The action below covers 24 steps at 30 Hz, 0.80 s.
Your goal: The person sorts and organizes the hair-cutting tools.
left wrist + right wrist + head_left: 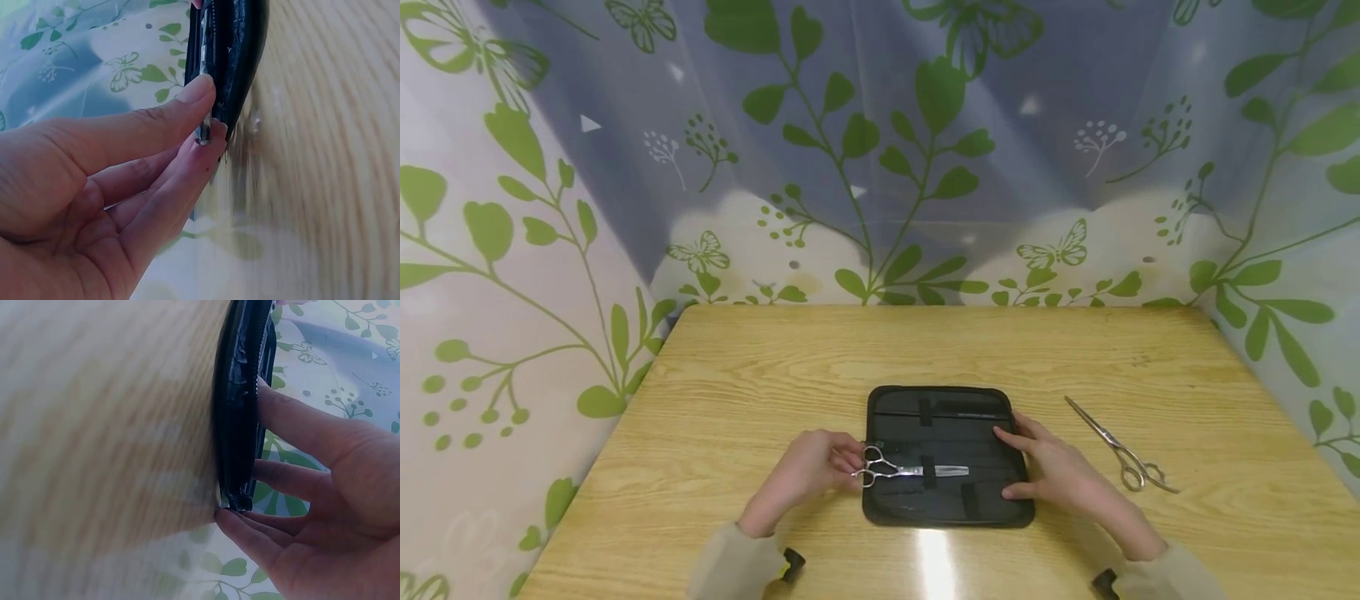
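A black zip case point(898, 504) with elastic loops on its face lies on the table. Silver thinning scissors point(910, 472) lie across it, blades pointing right and passing under one loop. My left hand point(812, 467) pinches their finger rings at the case's left edge; in the left wrist view, thumb and fingertips meet on the metal ring point(203, 132). My right hand point(1060, 471) grips the case's right edge. The right wrist view shows the thumb on the case's face and other fingers around the zipped rim point(240, 425).
A second pair of silver scissors point(1120, 450) lies partly opened on the wooden table point(760, 358), to the right of my right hand. Behind and beside the table hangs a curtain point(865, 217) printed with leaves and butterflies.
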### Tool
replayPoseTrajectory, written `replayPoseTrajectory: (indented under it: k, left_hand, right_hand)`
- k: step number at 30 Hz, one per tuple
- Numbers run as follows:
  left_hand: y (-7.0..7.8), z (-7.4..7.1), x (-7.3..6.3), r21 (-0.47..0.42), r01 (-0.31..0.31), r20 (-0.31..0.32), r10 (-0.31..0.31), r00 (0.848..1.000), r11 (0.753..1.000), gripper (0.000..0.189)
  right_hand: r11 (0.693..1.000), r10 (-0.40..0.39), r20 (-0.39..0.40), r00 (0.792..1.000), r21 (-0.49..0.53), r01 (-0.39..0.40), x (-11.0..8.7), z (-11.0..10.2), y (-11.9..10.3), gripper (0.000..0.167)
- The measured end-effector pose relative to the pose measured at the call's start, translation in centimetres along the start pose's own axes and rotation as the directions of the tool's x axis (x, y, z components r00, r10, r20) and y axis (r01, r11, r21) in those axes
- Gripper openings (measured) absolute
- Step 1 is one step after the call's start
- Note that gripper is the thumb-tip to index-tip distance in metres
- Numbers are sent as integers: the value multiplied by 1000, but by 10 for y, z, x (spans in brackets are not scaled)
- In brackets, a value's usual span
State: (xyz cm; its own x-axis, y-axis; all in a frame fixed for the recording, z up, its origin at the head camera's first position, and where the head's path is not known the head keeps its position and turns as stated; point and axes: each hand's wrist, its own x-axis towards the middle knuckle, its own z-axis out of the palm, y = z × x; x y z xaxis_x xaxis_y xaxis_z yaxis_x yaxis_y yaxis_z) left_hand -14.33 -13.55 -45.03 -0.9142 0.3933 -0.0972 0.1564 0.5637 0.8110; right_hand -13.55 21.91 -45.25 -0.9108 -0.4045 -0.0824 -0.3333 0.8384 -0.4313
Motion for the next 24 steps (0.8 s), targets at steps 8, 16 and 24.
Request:
replayPoseTrajectory:
  k: [8, 16, 24]
  left_hand:
    - [3, 6, 3, 29, -6, -1, 6, 1000, 1000, 40]
    - [2, 5, 0, 91, -43, -22, 45, 999, 995, 42]
    - [5, 13, 2, 166, -114, -58, 125, 990, 980, 36]
  right_hand:
    - [1000, 12, 3, 1000, 13, -12, 1, 0, -2, 86]
    - [1000, 10, 1, 1000, 6, -10, 0, 0, -2, 86]
    - [1000, 11, -2, 1000, 12, -11, 1, 0, -2, 86]
